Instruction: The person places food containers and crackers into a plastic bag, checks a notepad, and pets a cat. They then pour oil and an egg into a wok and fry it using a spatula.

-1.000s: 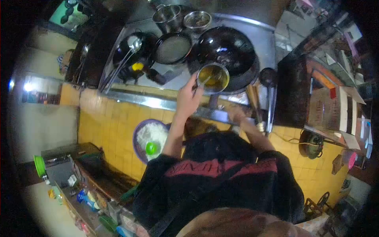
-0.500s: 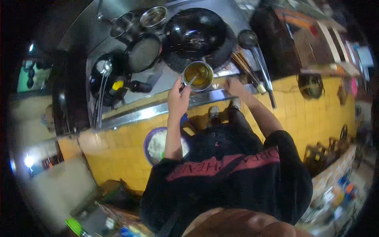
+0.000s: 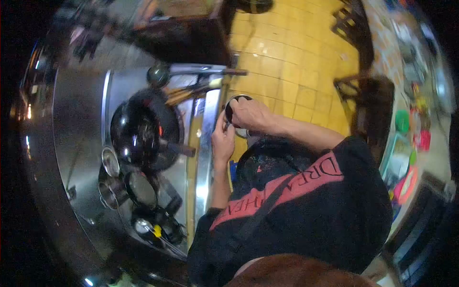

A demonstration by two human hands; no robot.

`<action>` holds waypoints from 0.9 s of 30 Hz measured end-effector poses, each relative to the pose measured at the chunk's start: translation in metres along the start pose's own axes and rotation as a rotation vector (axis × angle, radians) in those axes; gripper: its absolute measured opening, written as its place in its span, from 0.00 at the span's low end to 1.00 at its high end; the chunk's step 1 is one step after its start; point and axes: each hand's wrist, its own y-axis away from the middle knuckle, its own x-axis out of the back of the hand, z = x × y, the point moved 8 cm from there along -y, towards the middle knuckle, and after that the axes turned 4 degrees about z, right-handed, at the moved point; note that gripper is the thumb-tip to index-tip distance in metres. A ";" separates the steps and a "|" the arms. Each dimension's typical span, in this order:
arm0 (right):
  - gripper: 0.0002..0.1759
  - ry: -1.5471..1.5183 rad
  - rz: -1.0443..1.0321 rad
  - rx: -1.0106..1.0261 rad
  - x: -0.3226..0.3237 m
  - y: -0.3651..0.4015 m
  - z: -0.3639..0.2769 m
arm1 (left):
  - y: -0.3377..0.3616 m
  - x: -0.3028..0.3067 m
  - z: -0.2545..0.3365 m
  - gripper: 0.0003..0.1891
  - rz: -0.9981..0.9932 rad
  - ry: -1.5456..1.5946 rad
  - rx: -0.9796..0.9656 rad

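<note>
The person's right hand point(image 3: 252, 115) is closed over a small round bowl point(image 3: 234, 106) with a dark rim. It holds the bowl in the air just off the front edge of the steel worktop point(image 3: 79, 119), above the yellow tiled floor point(image 3: 287, 62). The left hand point(image 3: 223, 141) is right beside it, fingers raised against the bowl's near side. Whether that hand really grips the bowl or only rests against it cannot be told, because the picture is blurred there. What is in the bowl cannot be made out.

On the worktop, near the hands, sits a large black wok point(image 3: 141, 126), its short handle pointing toward the person. Beyond the wok a ladle point(image 3: 159, 75) lies with its long handle running along the worktop's end, and a bundle of wooden sticks point(image 3: 189, 93) lies just beside it. On the wok's other side stand two small steel pots point(image 3: 110, 165) (one close behind the other) and a dark round pan point(image 3: 141, 189), all packed closely together. The person's black top with red lettering fills the lower part of the view.
</note>
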 end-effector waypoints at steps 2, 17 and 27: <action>0.14 0.033 0.094 -0.143 0.006 0.027 0.044 | -0.009 -0.045 -0.007 0.23 -0.155 -0.046 -0.045; 0.17 -0.148 0.520 -1.018 0.061 0.309 0.251 | 0.083 -0.356 0.030 0.23 -1.063 -0.323 -0.069; 0.19 -0.156 0.715 -1.303 0.069 0.429 0.245 | 0.160 -0.446 0.054 0.22 -1.475 -0.371 -0.300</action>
